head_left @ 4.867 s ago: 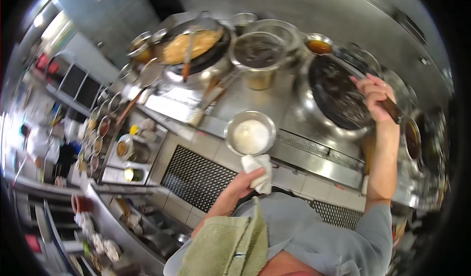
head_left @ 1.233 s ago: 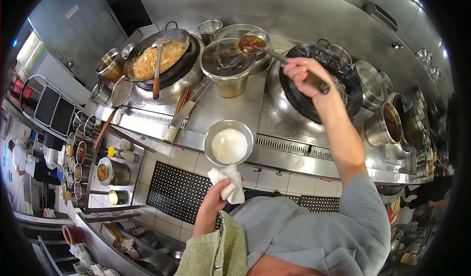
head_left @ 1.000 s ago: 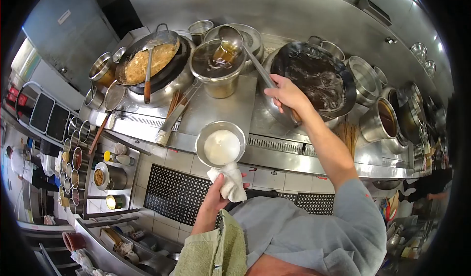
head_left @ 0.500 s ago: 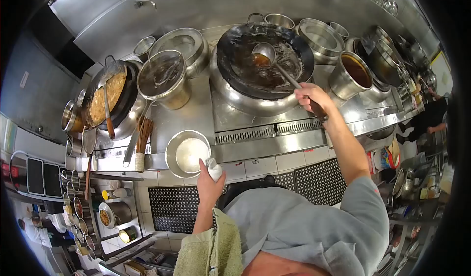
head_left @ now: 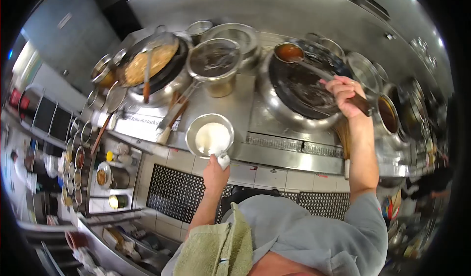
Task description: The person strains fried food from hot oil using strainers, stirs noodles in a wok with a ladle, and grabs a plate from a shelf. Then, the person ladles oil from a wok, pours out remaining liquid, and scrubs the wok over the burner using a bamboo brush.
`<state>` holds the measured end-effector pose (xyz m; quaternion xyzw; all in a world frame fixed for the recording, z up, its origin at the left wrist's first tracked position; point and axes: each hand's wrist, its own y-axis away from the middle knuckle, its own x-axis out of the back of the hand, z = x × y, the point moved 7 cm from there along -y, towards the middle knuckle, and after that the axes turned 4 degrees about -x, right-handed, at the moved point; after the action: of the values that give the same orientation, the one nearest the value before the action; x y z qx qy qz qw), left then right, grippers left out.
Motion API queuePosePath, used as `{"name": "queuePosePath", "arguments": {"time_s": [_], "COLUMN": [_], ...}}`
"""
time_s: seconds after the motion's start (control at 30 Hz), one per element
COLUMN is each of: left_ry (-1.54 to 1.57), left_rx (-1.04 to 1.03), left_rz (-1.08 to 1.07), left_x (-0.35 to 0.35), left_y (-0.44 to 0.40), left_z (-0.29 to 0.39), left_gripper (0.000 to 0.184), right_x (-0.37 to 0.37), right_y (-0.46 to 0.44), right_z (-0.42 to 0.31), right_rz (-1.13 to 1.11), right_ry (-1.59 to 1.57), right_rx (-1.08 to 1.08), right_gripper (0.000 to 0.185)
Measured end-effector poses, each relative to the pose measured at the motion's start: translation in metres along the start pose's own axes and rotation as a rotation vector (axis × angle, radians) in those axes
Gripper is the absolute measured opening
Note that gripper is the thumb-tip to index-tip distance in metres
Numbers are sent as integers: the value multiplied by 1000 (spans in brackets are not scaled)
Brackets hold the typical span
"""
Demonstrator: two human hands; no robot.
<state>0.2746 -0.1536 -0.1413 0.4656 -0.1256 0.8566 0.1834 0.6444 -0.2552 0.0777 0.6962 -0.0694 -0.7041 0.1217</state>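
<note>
My left hand (head_left: 215, 178) grips a round metal pan (head_left: 190, 143) at its near side, with white cloth (head_left: 223, 160) bunched at the grip. Pale, creamy white contents (head_left: 212, 137) cover the pan's bottom. In my right hand (head_left: 349, 97) is the wooden end of a long ladle (head_left: 316, 70), fingers wrapped round it. The ladle's bowl carries orange-brown liquid (head_left: 290, 53) and hangs over the upper left rim of a large dark wok (head_left: 304, 92). A wet sheen coats the wok's inside.
Left of the wok stands a pot with a strainer (head_left: 215, 60). Further left, a second wok holds light-brown food (head_left: 152, 66). Brushes (head_left: 169, 126) lie at the counter edge, and a pot of dark liquid (head_left: 387, 114) stands at right.
The view has swung left, so the stove appears further right. My right hand has brought the ladle from the wok's middle to its upper left rim. The left hand still grips the pan.
</note>
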Motion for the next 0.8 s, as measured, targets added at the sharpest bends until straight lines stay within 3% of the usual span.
{"name": "queuePosePath", "arguments": {"time_s": [0.2,0.33,0.37,0.4,0.47,0.53,0.6,0.67,0.7,0.73,0.8], "left_ry": [-4,31,23,19,234,292,620,749,1225,1694,1784], "left_rx": [-21,-53,-51,-54,-60,-72,-28,-1,171,362,424], "left_rz": [34,-77,-126,-130,-90,-103,-102,-161,-217,-272,-373], "left_x": [18,24,26,31,38,31,18,7,-1,-12,-18], "left_y": [-8,-6,-2,4,14,26,36,41,46,51,51], "left_z": [-27,-27,-24,-20,-13,-11,-11,3,12,22,38], "left_gripper": [45,63,69,69,81,80,78,73,70,66,67], "right_x": [-45,-45,-40,-35,-18,-4,-2,1,7,10,12], "right_y": [-62,-106,-118,-124,-136,-153,-150,-143,-139,-129,-97], "right_z": [33,58,60,65,62,68,84,88,82,75,57], "right_rz": [-5,7,1,39,164,177,284,217,214,229,316], "right_ry": [-32,47,149,276,778,1212,1529,1665,1705,1696,1745], "right_rx": [-58,-137,-172,-75,122,137,217,261,309,320,428], "right_gripper": [54,45,34,25,17,13,18,35,55,55,64]}}
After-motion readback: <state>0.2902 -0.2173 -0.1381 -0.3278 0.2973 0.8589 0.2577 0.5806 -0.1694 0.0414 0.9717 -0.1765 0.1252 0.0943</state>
